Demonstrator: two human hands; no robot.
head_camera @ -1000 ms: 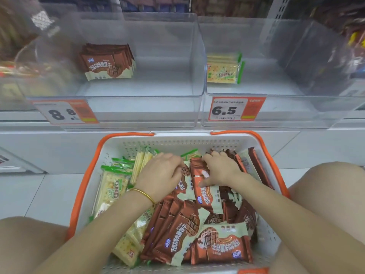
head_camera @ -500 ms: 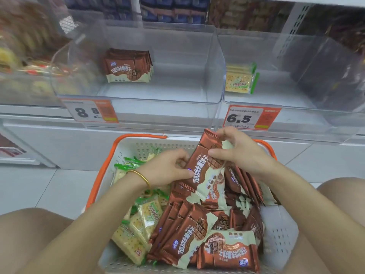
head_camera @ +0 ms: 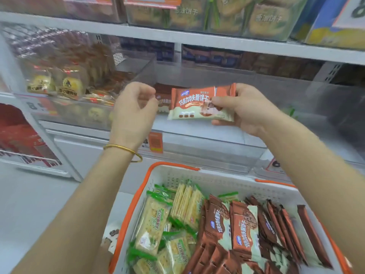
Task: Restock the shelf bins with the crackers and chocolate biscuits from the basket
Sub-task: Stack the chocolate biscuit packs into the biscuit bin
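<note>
Glossy brown-and-cream chocolate biscuit packet (head_camera: 194, 103), flat and rectangular, at centre frame in front of the clear plastic bin (head_camera: 207, 155) — pinched at its right end by the right hand (head_camera: 243, 109), thumb on the front. The left hand (head_camera: 134, 111) is just beside it, fingers loosely curled, holding nothing. Lower frame: white perforated basket (head_camera: 217, 180) with green-edged crackers (head_camera: 152, 222) — the bin's contents are blurred.

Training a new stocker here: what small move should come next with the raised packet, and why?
Probably move the packet forward into the bin and lay it on the brown stack inside. The right hand grips it just in front of that bin, the stack looks like the same packets, and the left hand holds nothing.
</note>
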